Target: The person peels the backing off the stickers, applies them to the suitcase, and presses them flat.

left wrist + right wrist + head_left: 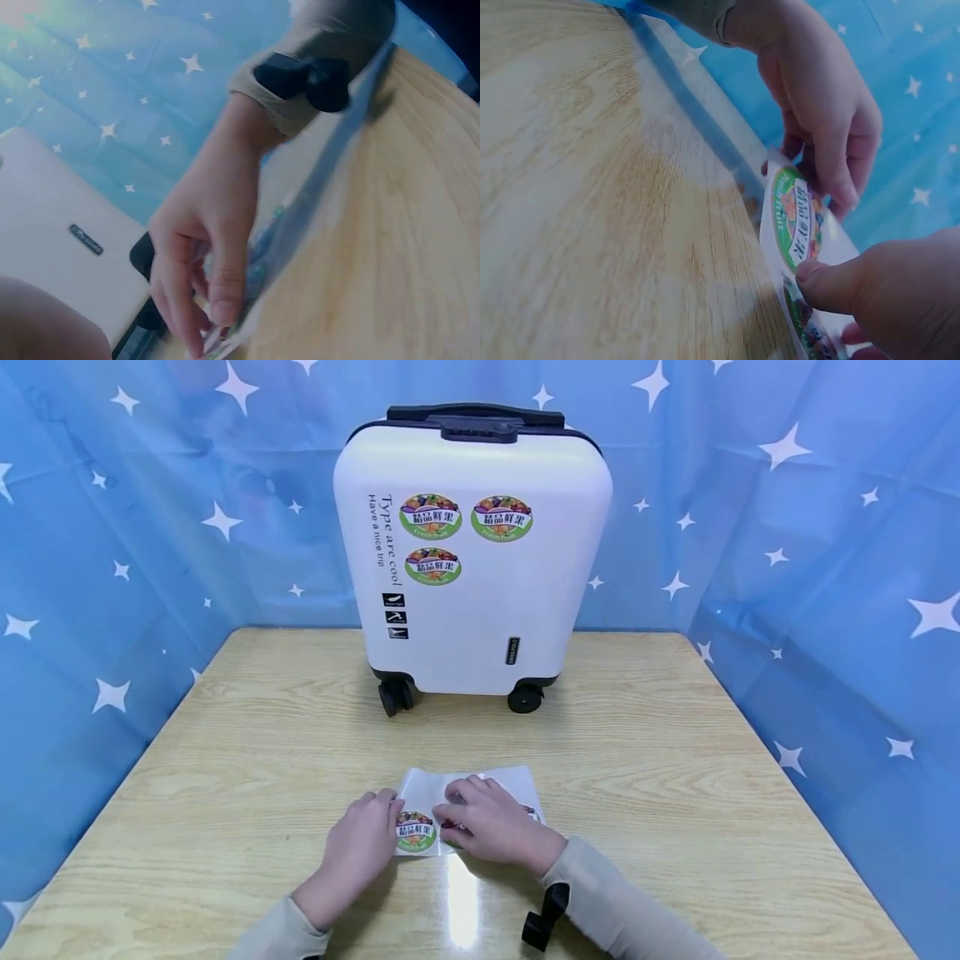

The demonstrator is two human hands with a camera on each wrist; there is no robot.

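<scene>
A glossy white sticker sheet (427, 785) lies near the front of the wooden table, with oval fruit stickers (415, 832) along its near side. My left hand (362, 838) pinches the sheet's left end, thumb on top. The right hand (487, 822) bends over the middle of the sheet and covers part of a sticker. In the right wrist view the right thumb (829, 285) presses at the border between two stickers, with fingers under the sheet edge. Whether a sticker's edge is lifted there, I cannot tell. Behind stands a white suitcase (480, 610) bearing three such oval stickers.
The suitcase rests upright on black wheels (525, 698) toward the back of the wooden table (225, 777). Blue curtains with white stars (112, 568) enclose the table at the back and both sides. A black strap (547, 917) hangs at the right wrist.
</scene>
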